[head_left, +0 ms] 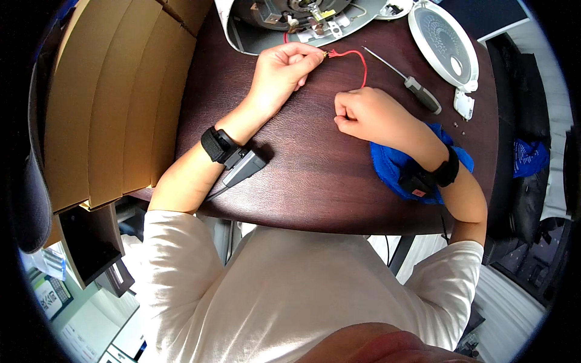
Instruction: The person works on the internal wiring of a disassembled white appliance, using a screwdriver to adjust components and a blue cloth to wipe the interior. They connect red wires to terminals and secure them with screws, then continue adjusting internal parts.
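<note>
- Cardboard boxes (121, 103) line the left side of the dark worktop (290, 181); your left elbow bends near them, so a quick outward swing might knock it against the card.
- Left wrist carries a grey device (245, 167) with a cable; the cable could snag if you reach farther.
- Your left hand (283, 72) is pinched closed on the gold-coloured end of the red wire (358, 54). A hard tug might strain that joint.
- Just beyond it, the open housing (296, 24) has its inner parts exposed; a slip forward could bend something there.
- Red wire arcs from the pinch to your right hand (375, 109), whose fingers are curled in. Whether they grip the wire, you cannot tell from this view; if loose, the end might spring away.
- Blue cloth (386, 169) lies under your right wrist; dragging it could shift whatever it touches.
- Screwdriver (414, 85) lies near that hand; a sideways sweep could send it rolling.
- Small bits (463, 132) sit near the white oval lid (443, 45), easily brushed off and lost.
</note>
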The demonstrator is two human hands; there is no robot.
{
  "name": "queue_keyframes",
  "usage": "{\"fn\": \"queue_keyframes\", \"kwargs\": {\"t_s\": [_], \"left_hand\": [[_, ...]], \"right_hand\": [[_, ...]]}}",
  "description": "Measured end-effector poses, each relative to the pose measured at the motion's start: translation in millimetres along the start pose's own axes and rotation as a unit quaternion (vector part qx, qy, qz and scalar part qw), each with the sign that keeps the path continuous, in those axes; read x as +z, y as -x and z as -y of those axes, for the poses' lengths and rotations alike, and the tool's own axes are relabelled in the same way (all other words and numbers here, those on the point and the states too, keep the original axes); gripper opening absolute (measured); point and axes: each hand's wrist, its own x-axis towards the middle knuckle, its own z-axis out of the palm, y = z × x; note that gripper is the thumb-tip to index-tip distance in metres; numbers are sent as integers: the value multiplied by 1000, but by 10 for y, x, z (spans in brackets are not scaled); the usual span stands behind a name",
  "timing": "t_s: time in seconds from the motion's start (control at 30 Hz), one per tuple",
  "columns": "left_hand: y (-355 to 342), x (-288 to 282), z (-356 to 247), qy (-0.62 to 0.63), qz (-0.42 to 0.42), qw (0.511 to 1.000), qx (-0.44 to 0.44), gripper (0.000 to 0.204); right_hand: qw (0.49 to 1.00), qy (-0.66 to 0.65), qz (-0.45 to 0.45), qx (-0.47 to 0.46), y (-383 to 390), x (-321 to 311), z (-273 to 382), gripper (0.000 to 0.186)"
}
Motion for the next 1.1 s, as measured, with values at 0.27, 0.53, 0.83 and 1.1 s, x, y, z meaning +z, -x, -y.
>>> {"fn": "queue_keyframes", "kwargs": {"t_s": [0.27, 0.53, 0.83, 1.1], "left_hand": [[-5, -15, 9, -9, -1, 1000, 10, 14], [-17, -21, 27, -9, -1, 1000, 10, 15], [-15, -6, 12, -11, 3, 1000, 15, 16], [-13, -28, 28, -13, 6, 1000, 23, 17]], "right_hand": [[998, 2, 31, 61, -51, -108, 50, 10], [999, 10, 10, 34, -38, -157, 124, 11], [999, 17, 7, -36, -43, -20, 26, 13], [1000, -2, -6, 2, -41, -53, 68, 13]]}}
